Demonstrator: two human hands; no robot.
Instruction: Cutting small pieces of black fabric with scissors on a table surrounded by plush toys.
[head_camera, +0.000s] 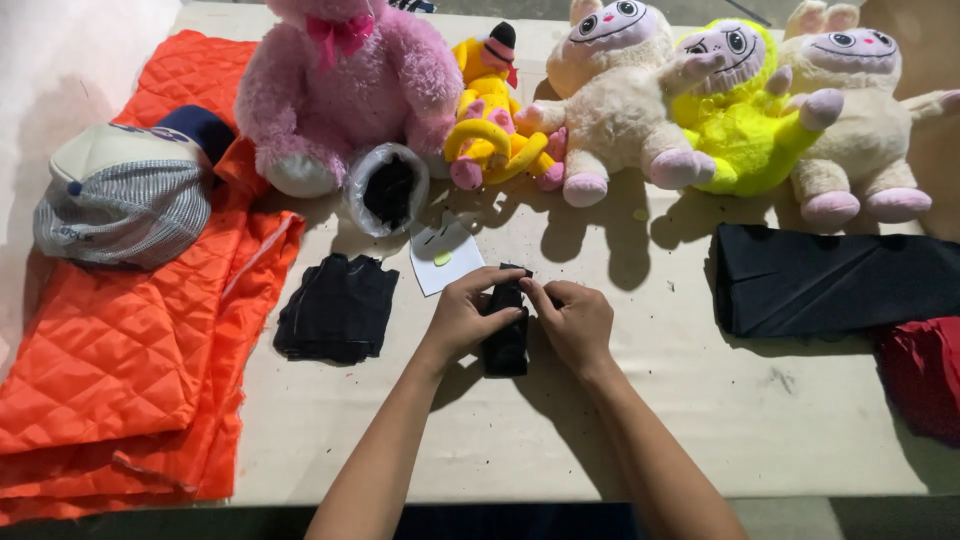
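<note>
Counter (760, 420): near edge runs along the bottom of frame, bare stretch between it and the hands. Bare patch also right of the hands, up to the folded black cloth (835, 280) at right.

Left side is crowded: orange quilted fabric (120, 340) hangs over the left edge, with a striped cap (125, 205) on top. Stack of black fabric pieces (338, 308) sits just left of the hands, apart from them. White paper card (445, 258) just beyond the hands.

Back edge is lined with plush toys: pink bear (340, 85), small yellow toy (492, 125), cream plush (610, 95), yellow plush (735, 115), second cream plush (860, 120). Clear bag of dark stuff (388, 188) lies by the bear's foot.

Small black fabric piece (507, 335) is at counter centre, resting on the surface. Left hand (468, 318): fingers curled closed, gripping its left upper side. Right hand (575, 322): fingers bent, pinching its top right corner; thumbs nearly meet.

Hard to read: the black piece's shape, dark on dark and part covered by fingers. Red cloth (925, 375) cut off at the right edge. Bag contents unclear.
</note>
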